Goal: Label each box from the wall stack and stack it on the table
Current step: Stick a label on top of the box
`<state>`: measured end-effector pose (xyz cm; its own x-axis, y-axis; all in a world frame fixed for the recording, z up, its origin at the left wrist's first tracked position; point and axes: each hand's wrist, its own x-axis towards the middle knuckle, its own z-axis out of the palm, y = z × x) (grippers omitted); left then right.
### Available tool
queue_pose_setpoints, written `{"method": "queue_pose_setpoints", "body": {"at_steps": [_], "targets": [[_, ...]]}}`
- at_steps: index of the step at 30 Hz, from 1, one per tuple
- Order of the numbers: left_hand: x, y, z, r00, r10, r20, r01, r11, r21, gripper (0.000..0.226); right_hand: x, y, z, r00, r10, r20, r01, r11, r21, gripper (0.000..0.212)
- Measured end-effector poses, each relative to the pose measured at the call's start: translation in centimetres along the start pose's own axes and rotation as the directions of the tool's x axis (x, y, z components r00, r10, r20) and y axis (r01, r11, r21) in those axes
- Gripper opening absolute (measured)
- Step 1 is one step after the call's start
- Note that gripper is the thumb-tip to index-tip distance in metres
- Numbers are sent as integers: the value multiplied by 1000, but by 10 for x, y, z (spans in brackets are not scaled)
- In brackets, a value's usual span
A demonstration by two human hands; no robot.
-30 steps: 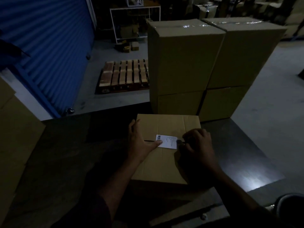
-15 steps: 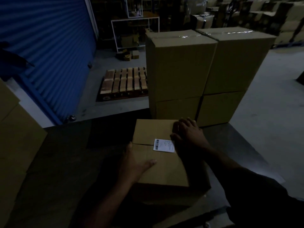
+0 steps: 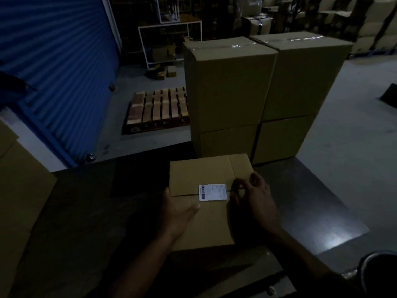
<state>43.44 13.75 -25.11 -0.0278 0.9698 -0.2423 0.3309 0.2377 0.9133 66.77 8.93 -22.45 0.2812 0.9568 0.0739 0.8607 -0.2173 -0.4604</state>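
Warehouse: dim storage hall with a grey concrete floor, a ribbed blue roller door [image 3: 58, 67] at the far left and a slatted wooden pallet [image 3: 158, 110] lying flat on the floor beyond the work surface.
Table: dark, smooth and faintly glossy table [image 3: 305, 203]; a pale sheen shows on its top to the right of the right hand.
Box in hand: small brown corrugated box [image 3: 206, 224] lying flat on the table between the 2 hands, its top flaps meeting in a seam that runs from 1 hand to the other.
Label: white paper label [image 3: 212, 192] with a barcode at its left end, stuck across the seam, just left of the right fingertips and just above the left thumb.
Left hand: left hand [image 3: 176, 214] cups the box's left edge, thumb laid flat on the top; likely bracing the box so it cannot slide.
Right hand: right hand [image 3: 253, 201] sits on the box's right side, fingers curled with the tips close together at the label's right edge; whether they pinch anything, I cannot tell in this light.
Stack: 4 larger cartons [image 3: 229, 87], 2 columns of 2, stand just beyond the fingertips, matte cardboard with shiny tape along the tops.
Step judged: label looks applied, so lifting the box onto the stack seems next.
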Motion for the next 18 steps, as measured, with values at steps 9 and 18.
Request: {"method": "queue_pose_setpoints", "body": {"at_steps": [9,18], "targets": [[-58,-13,23,919,155,-362,-79,973,215,129,72,5,-13,929,-336,155,345,938,-37,45],[33,30,8,897,443,2,-375,758,534,129,26,-14,13,982,-186,-25,186,982,-13,29]]}}
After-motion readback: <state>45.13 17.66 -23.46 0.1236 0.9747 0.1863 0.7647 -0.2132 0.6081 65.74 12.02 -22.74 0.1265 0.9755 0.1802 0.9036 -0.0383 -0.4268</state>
